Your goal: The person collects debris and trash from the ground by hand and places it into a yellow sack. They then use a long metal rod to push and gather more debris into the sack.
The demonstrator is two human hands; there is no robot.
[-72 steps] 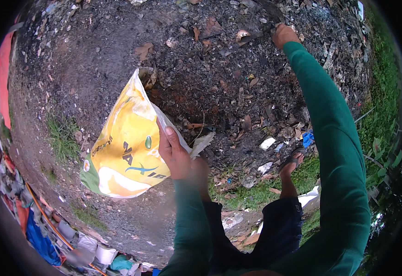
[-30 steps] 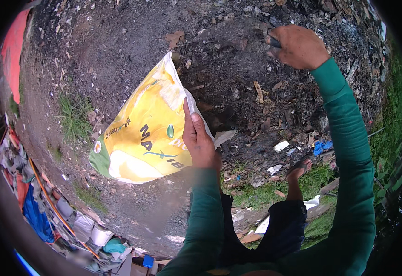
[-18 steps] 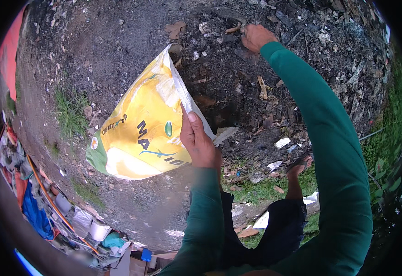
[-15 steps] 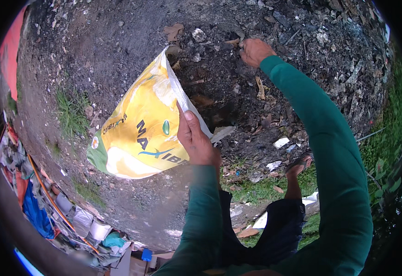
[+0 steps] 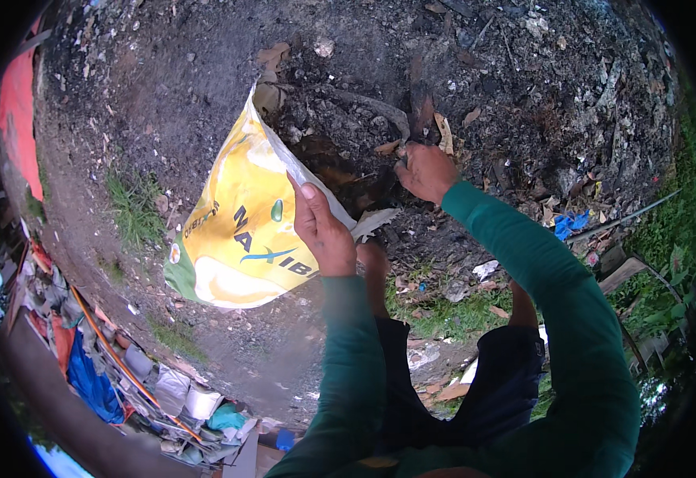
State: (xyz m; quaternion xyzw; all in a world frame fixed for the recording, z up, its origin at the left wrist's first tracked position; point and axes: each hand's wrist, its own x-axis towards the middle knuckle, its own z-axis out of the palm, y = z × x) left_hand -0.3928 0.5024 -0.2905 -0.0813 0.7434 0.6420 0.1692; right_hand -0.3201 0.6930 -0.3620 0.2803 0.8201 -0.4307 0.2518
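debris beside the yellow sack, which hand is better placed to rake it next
Probably the right hand: it is at the debris, gripping what looks like a curved tool, while the left hand holds the yellow sack by its edge.

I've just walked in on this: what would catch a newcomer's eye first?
Probably the bright yellow sack, left of centre, its edge gripped by the left hand. Next, the right hand, to the sack's right over dark, littered ground, appears to hold a curved grey tool. Off at the edges, a red sheet stands out at far left and a blue one at lower left.
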